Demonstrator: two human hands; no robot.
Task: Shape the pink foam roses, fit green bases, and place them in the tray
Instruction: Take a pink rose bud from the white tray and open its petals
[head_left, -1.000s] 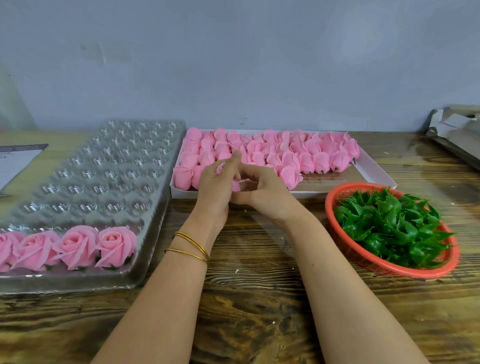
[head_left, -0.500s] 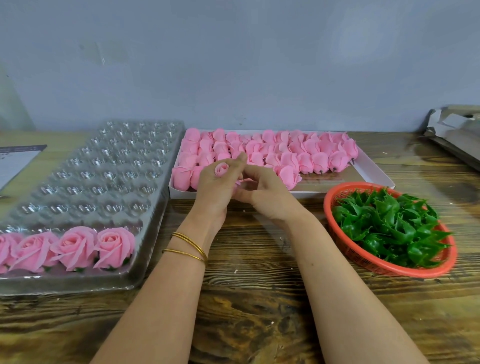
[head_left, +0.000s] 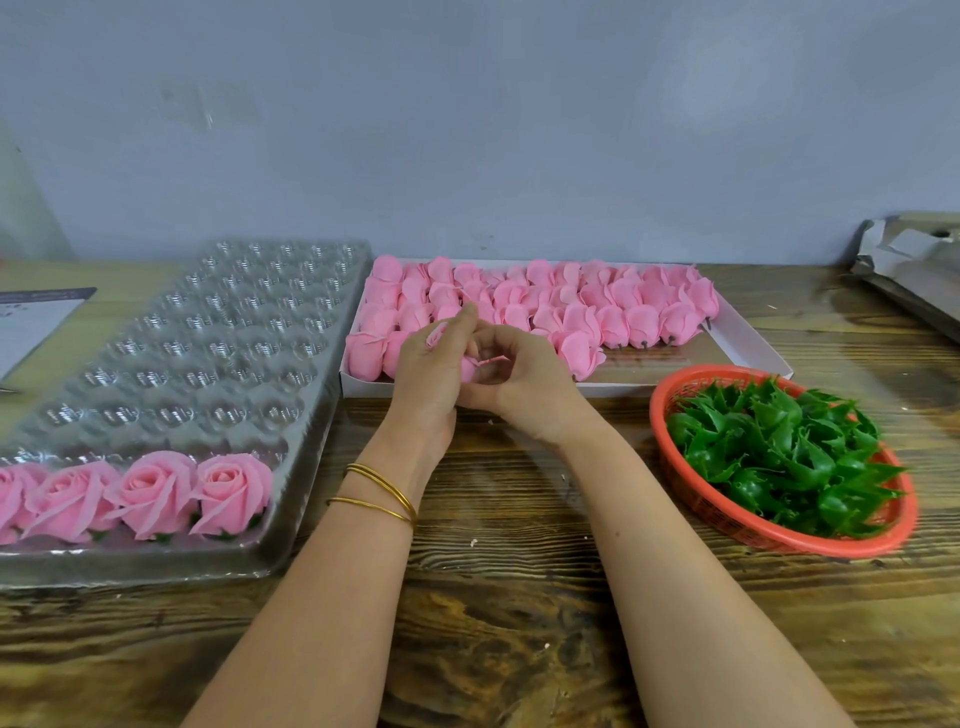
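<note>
Pinching one pink foam rose (head_left: 438, 334) in curled fingers of left hand (head_left: 426, 382) and right hand (head_left: 524, 387), just in front of the white box (head_left: 727, 356). Probably light, soft, easily creased; grip low at the base.

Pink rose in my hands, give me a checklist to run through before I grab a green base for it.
1. Grip on the pink rose: ok, the left hand and right hand both pinch it.
2. Petals shaped like the finished roses: cannot tell, the hands hide most of it.
3. Supply of green bases: ok, the red basket beside the right forearm is full.
4. A hand free to pick one: not ok, both are on the rose.
5. Empty cups in the clear tray: ok, the rows behind the finished roses are empty.
</note>
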